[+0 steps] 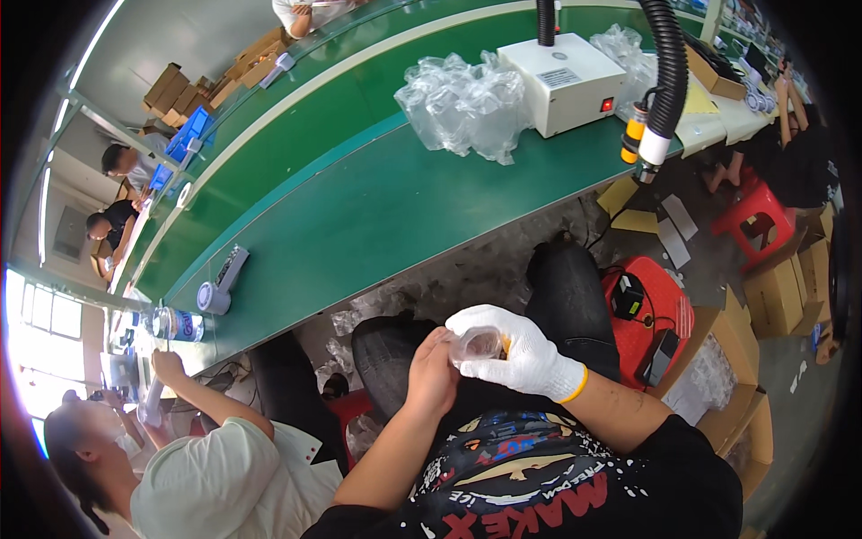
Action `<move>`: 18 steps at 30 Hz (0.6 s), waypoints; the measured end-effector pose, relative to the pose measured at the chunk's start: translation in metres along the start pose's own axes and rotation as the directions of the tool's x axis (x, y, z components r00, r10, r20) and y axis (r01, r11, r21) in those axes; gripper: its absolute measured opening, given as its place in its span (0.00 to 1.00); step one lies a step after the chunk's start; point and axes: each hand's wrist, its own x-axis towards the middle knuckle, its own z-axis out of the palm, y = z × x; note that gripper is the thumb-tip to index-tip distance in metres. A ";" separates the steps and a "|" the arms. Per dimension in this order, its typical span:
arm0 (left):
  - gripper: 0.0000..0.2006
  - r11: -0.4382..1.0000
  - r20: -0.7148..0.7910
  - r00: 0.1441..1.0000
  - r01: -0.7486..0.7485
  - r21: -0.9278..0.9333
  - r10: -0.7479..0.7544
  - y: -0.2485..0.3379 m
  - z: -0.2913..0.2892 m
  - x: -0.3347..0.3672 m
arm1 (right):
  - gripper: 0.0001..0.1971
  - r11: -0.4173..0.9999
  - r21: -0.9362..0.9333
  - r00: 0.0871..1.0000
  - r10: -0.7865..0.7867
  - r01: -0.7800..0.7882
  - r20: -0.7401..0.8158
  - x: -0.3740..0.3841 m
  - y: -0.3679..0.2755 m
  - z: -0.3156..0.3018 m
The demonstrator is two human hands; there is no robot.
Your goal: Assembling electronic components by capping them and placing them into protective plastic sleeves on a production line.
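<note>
In front of my torso, above my lap, both hands meet around a clear, rounded plastic piece [478, 343] that looks like a small cup or cover. My right hand [530, 357], in a white knit glove with a yellow cuff, is closed around its right side with the thumb below. My left hand [432, 370] is bare, and its fingers press together against the piece's left edge. Something small and orange-brown shows between the glove's fingers, too little of it to name. The green workbench [359, 234] runs just beyond my knees.
On the bench stand a white box unit [575, 85], a heap of clear plastic bags [462, 103] and a white handheld device [215, 292]. A black corrugated hose [669, 72] hangs at right. Beside me are a red stool [642, 328], an open carton [718, 359] and a seated co-worker [229, 476].
</note>
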 end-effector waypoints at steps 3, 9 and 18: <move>0.07 0.979 -0.046 0.999 -0.014 -0.202 0.005 -0.012 -0.002 0.002 | 0.24 0.868 -0.387 0.950 -0.277 0.311 0.143 0.005 0.001 0.004; 0.05 0.943 0.070 0.946 -0.322 0.087 0.317 -0.033 -0.028 0.005 | 0.25 0.690 -0.533 0.871 -0.380 0.490 0.310 0.008 0.005 0.014; 0.05 0.921 -0.089 0.995 -0.074 -0.382 0.043 -0.012 -0.014 0.016 | 0.24 0.711 -0.455 0.844 -0.449 0.536 0.294 0.010 0.006 0.004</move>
